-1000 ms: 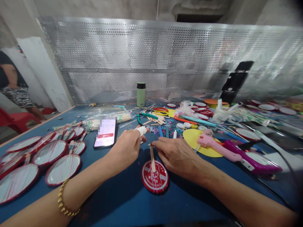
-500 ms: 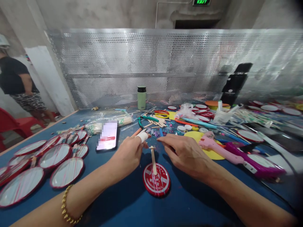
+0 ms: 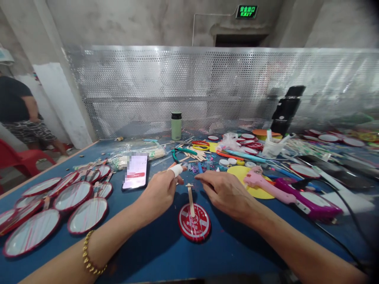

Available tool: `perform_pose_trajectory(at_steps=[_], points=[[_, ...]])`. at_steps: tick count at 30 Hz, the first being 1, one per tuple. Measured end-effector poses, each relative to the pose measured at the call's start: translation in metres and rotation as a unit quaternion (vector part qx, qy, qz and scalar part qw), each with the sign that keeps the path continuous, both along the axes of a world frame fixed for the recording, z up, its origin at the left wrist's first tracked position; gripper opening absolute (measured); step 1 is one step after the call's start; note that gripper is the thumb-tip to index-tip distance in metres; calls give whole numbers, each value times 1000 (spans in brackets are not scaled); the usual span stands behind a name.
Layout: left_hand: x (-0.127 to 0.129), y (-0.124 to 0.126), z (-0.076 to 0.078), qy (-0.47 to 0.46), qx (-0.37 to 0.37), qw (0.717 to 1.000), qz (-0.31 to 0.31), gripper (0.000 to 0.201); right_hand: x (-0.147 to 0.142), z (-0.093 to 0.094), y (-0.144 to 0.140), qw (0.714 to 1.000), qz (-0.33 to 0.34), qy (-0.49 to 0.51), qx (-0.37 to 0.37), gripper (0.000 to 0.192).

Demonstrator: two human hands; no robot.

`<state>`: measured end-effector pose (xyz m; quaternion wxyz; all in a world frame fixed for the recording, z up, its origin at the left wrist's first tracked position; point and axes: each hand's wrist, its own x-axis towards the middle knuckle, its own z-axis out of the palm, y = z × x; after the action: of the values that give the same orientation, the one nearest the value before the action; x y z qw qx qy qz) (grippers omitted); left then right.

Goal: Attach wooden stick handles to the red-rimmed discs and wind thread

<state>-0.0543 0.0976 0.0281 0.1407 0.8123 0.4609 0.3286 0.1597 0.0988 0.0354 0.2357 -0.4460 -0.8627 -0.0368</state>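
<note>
Disc (image 3: 194,231): red, flat on the table (image 3: 160,254), midway along the near edge.
Rimmed discs (image 3: 72,196): heaped by the left edge.
Stick (image 3: 191,201): one end on Disc, the other toward the far edge.
Right hand (image 3: 226,191): fingers bent, index apart, just beside Stick.
Left hand (image 3: 161,185): fingers curled; cannot tell whether they grip anything.
Bottle (image 3: 176,128): upright near the far edge.
</note>
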Motion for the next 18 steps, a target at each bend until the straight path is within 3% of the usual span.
perform_pose_trajectory(at_steps=[18], points=[[-1,2,-4,7,-1,1000,-10,34,-2,1,-6,999,-22,-32,-16,27]])
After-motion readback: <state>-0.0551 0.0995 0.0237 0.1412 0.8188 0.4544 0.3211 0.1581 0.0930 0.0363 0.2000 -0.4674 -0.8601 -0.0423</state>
